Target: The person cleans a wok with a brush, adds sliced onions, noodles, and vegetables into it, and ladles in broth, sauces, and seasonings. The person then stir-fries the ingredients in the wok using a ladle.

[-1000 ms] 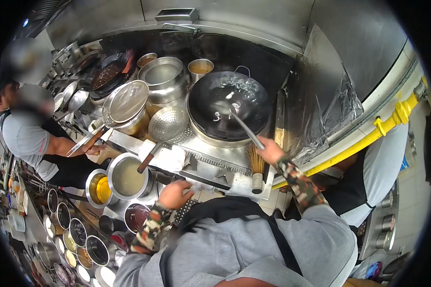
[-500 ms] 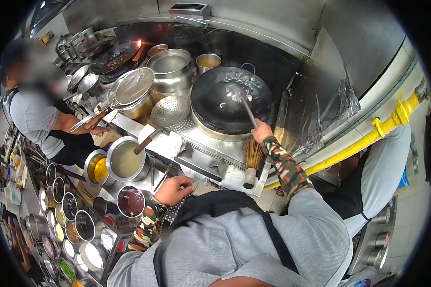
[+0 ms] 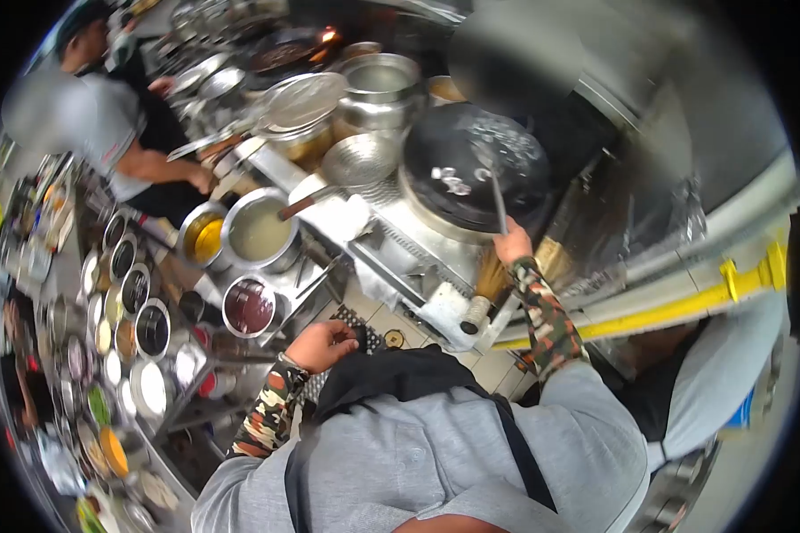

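- My right hand [image 3: 512,243] is closed around the handle of a ladle [image 3: 499,200], fingers wrapped on its near end.
- The ladle slants into the wok [image 3: 444,201]; its blurred head is among bubbling liquid.
- White pieces [image 3: 454,183] lie in the wok, left of the ladle.
- My left hand [image 3: 322,346] is at the left of my apron [image 3: 375,384], fingers loosely bent; I cannot tell whether it holds anything.
- A brush [image 3: 484,289] leans at the stove's near edge, just left of and nearer than my right hand.
- Left of the wok is a strainer [image 3: 359,160], its handle reaching over the rim of a pot [image 3: 262,233] of cloudy liquid.
- A smaller pot [image 3: 249,306] of dark red contents stands nearer, beyond my left hand.
- At far left stands a co-worker [image 3: 102,133].
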`<state>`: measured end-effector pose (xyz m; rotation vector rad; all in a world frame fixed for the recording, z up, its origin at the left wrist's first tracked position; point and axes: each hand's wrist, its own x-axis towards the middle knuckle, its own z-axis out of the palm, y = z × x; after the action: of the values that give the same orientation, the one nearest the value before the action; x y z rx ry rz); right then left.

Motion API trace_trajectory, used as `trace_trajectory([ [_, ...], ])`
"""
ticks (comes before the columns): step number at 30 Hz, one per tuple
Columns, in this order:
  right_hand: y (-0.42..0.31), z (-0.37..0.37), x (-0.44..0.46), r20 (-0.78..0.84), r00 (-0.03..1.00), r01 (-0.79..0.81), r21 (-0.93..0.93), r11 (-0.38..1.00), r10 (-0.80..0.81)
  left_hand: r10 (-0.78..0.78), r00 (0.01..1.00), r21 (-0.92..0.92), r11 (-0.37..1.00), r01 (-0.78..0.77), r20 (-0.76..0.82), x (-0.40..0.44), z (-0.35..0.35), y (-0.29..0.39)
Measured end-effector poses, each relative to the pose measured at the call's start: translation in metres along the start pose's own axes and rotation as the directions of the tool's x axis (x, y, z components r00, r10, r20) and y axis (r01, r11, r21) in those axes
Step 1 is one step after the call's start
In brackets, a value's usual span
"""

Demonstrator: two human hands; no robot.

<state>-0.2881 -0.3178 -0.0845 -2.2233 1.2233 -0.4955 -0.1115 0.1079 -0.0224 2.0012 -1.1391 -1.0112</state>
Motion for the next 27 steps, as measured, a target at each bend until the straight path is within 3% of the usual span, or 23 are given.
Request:
trace_trajectory([
  [1, 0.026, 0.015, 0.003, -0.017, 0.994, 0.105, 0.009, 0.994, -0.105, -0.052, 0.999, -0.073, 0.996, 0.052, -0.004, -0.006, 0.011, -0.018],
  [2, 0.040, 0.010, 0.000, 0.169, 0.986, -0.050, 0.337, 0.940, -0.008, -0.115, 0.993, -0.157, 0.981, 0.110, -0.024, -0.022, 0.020, -0.029],
  [3, 0.040, 0.008, -0.004, 0.407, 0.913, -0.265, 0.568, 0.779, 0.014, -0.132, 0.988, 0.004, 0.991, 0.133, -0.079, -0.039, 0.020, -0.026],
  [4, 0.013, -0.011, -0.021, 0.576, 0.817, -0.362, 0.511, 0.780, 0.002, -0.170, 0.984, 0.056, 0.983, 0.173, -0.055, -0.056, 0.019, -0.032],
  [5, 0.017, -0.002, -0.032, 0.402, 0.914, -0.110, 0.386, 0.916, -0.059, -0.187, 0.981, 0.031, 0.982, 0.188, -0.053, -0.067, 0.026, -0.048],
  [6, 0.018, -0.009, -0.030, 0.563, 0.826, -0.261, 0.366, 0.893, 0.011, -0.179, 0.976, -0.022, 0.984, 0.177, -0.127, -0.080, 0.032, -0.059],
  [7, 0.035, -0.006, -0.021, 0.589, 0.807, -0.311, 0.381, 0.871, 0.030, -0.226, 0.957, -0.031, 0.974, 0.224, -0.184, -0.090, 0.034, -0.065],
  [8, -0.009, -0.014, -0.042, 0.444, 0.891, -0.190, 0.176, 0.966, 0.094, -0.247, 0.941, -0.128, 0.967, 0.222, -0.231, -0.105, 0.024, -0.063],
  [9, 0.037, 0.008, -0.006, 0.398, 0.917, -0.067, 0.186, 0.980, -0.013, -0.275, 0.886, -0.122, 0.961, 0.247, -0.373, -0.117, 0.023, -0.068],
  [10, 0.080, 0.031, 0.028, 0.346, 0.931, 0.057, 0.185, 0.981, -0.119, -0.325, 0.812, -0.185, 0.945, 0.268, -0.484, -0.122, 0.027, -0.093],
  [12, 0.023, 0.017, 0.008, 0.252, 0.938, 0.314, -0.318, 0.895, -0.239, -0.379, 0.643, -0.264, 0.925, 0.272, -0.665, -0.148, 0.018, -0.130],
  [14, 0.017, 0.017, 0.016, 0.264, 0.940, 0.316, -0.432, 0.845, -0.217, -0.494, 0.343, -0.435, 0.869, 0.237, -0.799, -0.188, 0.012, -0.161],
  [15, 0.003, 0.012, 0.018, 0.257, 0.956, 0.261, -0.530, 0.807, -0.140, -0.540, 0.137, -0.530, 0.841, 0.105, -0.830, -0.213, 0.014, -0.178],
  [16, -0.022, 0.013, 0.005, 0.241, 0.968, 0.207, -0.619, 0.758, -0.068, -0.590, -0.058, -0.593, 0.801, 0.087, -0.805, -0.253, 0.009, -0.182],
  [18, -0.068, 0.026, -0.027, 0.069, 0.988, 0.145, -0.720, 0.679, -0.139, -0.714, -0.341, -0.685, 0.694, -0.224, -0.612, -0.338, 0.034, -0.242],
  [19, -0.055, 0.042, -0.011, 0.018, 0.952, 0.220, -0.729, 0.647, -0.304, -0.734, -0.437, -0.585, 0.679, -0.444, -0.520, -0.386, 0.060, -0.267],
  [20, -0.115, 0.047, -0.058, 0.096, 0.934, 0.313, -0.684, 0.659, -0.344, -0.741, -0.525, -0.415, 0.670, -0.615, -0.419, -0.434, 0.084, -0.288],
  [21, -0.128, 0.065, -0.063, 0.142, 0.856, 0.472, -0.609, 0.638, -0.498, -0.752, -0.648, -0.434, 0.626, -0.648, -0.117, -0.480, 0.111, -0.306],
  [22, -0.133, 0.089, -0.063, 0.172, 0.755, 0.618, -0.509, 0.599, -0.633, -0.760, -0.650, -0.307, 0.625, -0.718, -0.026, -0.538, 0.170, -0.340],
  [23, -0.158, 0.108, -0.078, 0.270, 0.743, 0.662, -0.433, 0.612, -0.612, -0.774, -0.629, -0.175, 0.612, -0.771, 0.066, -0.582, 0.217, -0.368],
  [25, -0.214, 0.137, -0.119, 0.393, 0.677, 0.735, -0.315, 0.600, -0.623, -0.561, -0.694, -0.079, 0.749, -0.657, 0.452, -0.604, 0.197, -0.259],
  [26, -0.215, 0.163, -0.115, 0.415, 0.597, 0.794, -0.185, 0.579, -0.686, -0.489, -0.664, -0.081, 0.768, -0.635, 0.566, -0.624, 0.210, -0.249],
  [27, -0.236, 0.176, -0.129, 0.449, 0.556, 0.814, -0.124, 0.567, -0.700, -0.481, -0.653, -0.057, 0.779, -0.624, 0.585, -0.636, 0.223, -0.245],
])
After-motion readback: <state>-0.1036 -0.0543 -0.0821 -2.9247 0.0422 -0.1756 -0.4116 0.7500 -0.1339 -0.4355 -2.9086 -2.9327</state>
